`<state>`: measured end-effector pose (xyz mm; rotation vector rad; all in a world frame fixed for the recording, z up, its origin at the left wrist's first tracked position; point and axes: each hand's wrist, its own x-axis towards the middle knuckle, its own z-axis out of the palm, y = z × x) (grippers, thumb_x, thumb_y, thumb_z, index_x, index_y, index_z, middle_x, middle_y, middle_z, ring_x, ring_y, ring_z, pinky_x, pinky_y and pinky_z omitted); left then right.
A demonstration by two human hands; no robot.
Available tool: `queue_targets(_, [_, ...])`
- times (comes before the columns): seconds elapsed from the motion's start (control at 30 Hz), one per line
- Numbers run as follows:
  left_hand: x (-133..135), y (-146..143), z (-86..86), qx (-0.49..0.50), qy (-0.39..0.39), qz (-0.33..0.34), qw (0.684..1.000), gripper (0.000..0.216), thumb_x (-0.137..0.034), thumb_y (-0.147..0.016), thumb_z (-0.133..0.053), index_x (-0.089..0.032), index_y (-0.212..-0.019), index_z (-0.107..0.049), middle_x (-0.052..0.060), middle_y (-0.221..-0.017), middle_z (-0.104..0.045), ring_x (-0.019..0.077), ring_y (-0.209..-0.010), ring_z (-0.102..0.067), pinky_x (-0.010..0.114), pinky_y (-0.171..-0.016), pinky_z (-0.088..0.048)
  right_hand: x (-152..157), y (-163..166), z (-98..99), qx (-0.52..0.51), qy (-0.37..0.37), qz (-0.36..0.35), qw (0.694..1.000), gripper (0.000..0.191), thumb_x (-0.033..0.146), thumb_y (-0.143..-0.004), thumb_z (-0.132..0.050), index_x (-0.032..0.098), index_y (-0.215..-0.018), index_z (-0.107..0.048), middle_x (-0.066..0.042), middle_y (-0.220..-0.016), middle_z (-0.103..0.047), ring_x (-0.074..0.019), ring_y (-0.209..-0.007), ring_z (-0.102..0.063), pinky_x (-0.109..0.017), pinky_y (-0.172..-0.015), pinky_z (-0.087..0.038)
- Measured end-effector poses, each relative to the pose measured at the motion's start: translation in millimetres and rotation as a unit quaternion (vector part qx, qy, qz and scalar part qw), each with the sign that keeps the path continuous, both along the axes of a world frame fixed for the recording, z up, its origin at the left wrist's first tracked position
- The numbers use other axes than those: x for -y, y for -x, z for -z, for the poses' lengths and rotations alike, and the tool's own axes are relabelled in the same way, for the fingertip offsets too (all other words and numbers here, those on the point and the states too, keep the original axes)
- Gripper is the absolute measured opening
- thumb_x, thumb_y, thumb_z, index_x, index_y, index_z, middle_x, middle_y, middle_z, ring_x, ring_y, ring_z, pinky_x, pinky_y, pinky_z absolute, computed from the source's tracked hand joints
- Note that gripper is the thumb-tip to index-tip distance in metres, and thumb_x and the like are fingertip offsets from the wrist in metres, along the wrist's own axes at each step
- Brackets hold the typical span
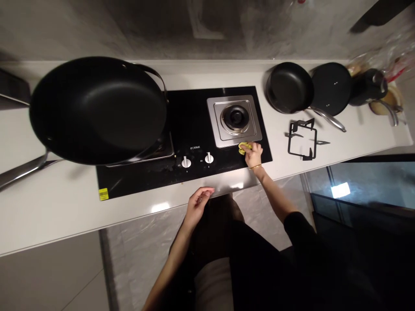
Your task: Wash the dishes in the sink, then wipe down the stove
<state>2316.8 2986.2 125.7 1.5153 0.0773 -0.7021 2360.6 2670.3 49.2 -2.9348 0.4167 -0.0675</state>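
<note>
My right hand [253, 156] is closed on a small yellow cloth [244, 147], pressed against the front edge of the steel burner plate [222, 137] and the black glass of the gas hob [186, 116]. Inside that plate sits the black burner cap [237, 116], with no grate over it. Over the counter's front edge hangs my left hand [198, 202], its fingers loosely curled together and nothing visible in them. Two silver control knobs, a left knob [186, 162] and a right knob [209, 158], stand between the hands and the hob's middle.
A large black wok [100, 108] covers the hob's left side, its handle [24, 172] reaching left. On the right of the white counter [279, 166] lie a pan support [302, 140], a frying pan [290, 87], a black round pan or lid [332, 88] and a dark pot [368, 87].
</note>
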Motion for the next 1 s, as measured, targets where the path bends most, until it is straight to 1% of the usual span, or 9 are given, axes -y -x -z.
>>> queue_targets(0.2, [-6,-2,-2.8,0.012,-0.007,-0.011,1.000,0.034,-0.052,-0.086,-0.064,-0.020,-0.095,-0.072,0.007,-0.100,-0.074,0.0234,-0.100,-0.068,0.037,-0.097,-0.050,-81,-24,3.2,-0.015,-0.009,-0.093,0.995,0.045,0.016,-0.095,-0.049,0.040,-0.129,-0.065,-0.007,-0.131,-0.053,-0.0273,-0.112,-0.037,-0.037,-0.085,-0.030])
queue_targets(0.3, [-4,-7,-6.0,0.021,-0.010,-0.008,1.000,0.034,-0.051,-0.086,-0.065,-0.020,-0.094,-0.072,0.007,-0.099,-0.074,0.0236,-0.099,-0.069,0.037,-0.096,-0.050,-57,-21,2.6,-0.007,-0.015,-0.097,0.995,0.044,0.014,-0.095,-0.048,0.039,-0.125,-0.068,-0.008,-0.127,-0.056,-0.0263,-0.109,-0.039,-0.036,-0.083,-0.031])
queue_targets(0.43, [-4,-8,-4.5,0.026,-0.001,-0.009,1.000,0.032,-0.049,-0.087,-0.064,-0.020,-0.096,-0.072,0.007,-0.100,-0.074,0.0231,-0.100,-0.069,0.036,-0.097,-0.050,13,-2,1.9,0.005,0.017,-0.031,0.999,0.045,0.008,-0.091,-0.048,0.034,-0.117,-0.073,-0.009,-0.121,-0.057,-0.0268,-0.105,-0.042,-0.036,-0.080,-0.032])
queue_targets(0.5, [-5,-7,-1.1,0.025,0.001,-0.008,1.000,0.031,-0.049,-0.089,-0.062,-0.020,-0.097,-0.072,0.007,-0.101,-0.074,0.0223,-0.100,-0.068,0.035,-0.096,-0.049,26,3,1.4,0.008,0.026,-0.009,1.000,0.045,0.007,-0.090,-0.047,0.031,-0.116,-0.074,-0.010,-0.120,-0.057,-0.0274,-0.106,-0.042,-0.036,-0.080,-0.031])
queue_targets(0.6, [-5,-5,3.7,0.022,0.001,-0.011,1.000,0.030,-0.048,-0.090,-0.061,-0.021,-0.098,-0.072,0.006,-0.102,-0.074,0.0217,-0.101,-0.068,0.033,-0.096,-0.049,-1,-5,1.6,-0.006,0.020,-0.027,0.999,0.044,0.009,-0.093,-0.045,0.033,-0.117,-0.073,-0.009,-0.122,-0.057,-0.0272,-0.107,-0.041,-0.035,-0.080,-0.030])
queue_targets(0.7, [4,-6,4.1,0.022,0.001,-0.011,1.000,0.031,-0.049,-0.090,-0.061,-0.021,-0.098,-0.072,0.007,-0.103,-0.074,0.0224,-0.101,-0.068,0.034,-0.095,-0.048,-44,-20,1.5,-0.019,0.013,-0.094,0.995,0.044,0.013,-0.095,-0.047,0.039,-0.124,-0.068,-0.008,-0.126,-0.056,-0.0265,-0.109,-0.040,-0.036,-0.082,-0.030])
queue_targets(0.77, [13,-8,1.9,0.031,0.001,-0.008,0.999,0.031,-0.049,-0.090,-0.060,-0.021,-0.098,-0.072,0.007,-0.104,-0.074,0.0227,-0.101,-0.068,0.034,-0.096,-0.048,-53,-25,0.2,-0.021,0.012,-0.135,0.991,0.045,0.014,-0.095,-0.049,0.041,-0.127,-0.066,-0.008,-0.128,-0.056,-0.0264,-0.111,-0.039,-0.036,-0.084,-0.030])
queue_targets(0.83, [24,-10,-0.9,0.042,0.002,-0.011,0.999,0.031,-0.049,-0.091,-0.060,-0.021,-0.098,-0.072,0.007,-0.105,-0.073,0.0225,-0.101,-0.067,0.034,-0.096,-0.047,-36,-22,-1.7,-0.025,0.017,-0.150,0.988,0.045,0.013,-0.094,-0.050,0.040,-0.127,-0.066,-0.008,-0.127,-0.057,-0.0263,-0.110,-0.040,-0.036,-0.084,-0.031])
queue_targets(1.0, [49,-7,-5.5,0.052,0.016,-0.080,0.995,0.029,-0.046,-0.091,-0.060,-0.022,-0.098,-0.072,0.006,-0.104,-0.073,0.0220,-0.100,-0.067,0.034,-0.096,-0.047,50,2,-3.3,-0.015,0.039,-0.100,0.994,0.046,0.008,-0.091,-0.048,0.035,-0.119,-0.072,-0.008,-0.119,-0.058,-0.0261,-0.105,-0.042,-0.036,-0.082,-0.032])
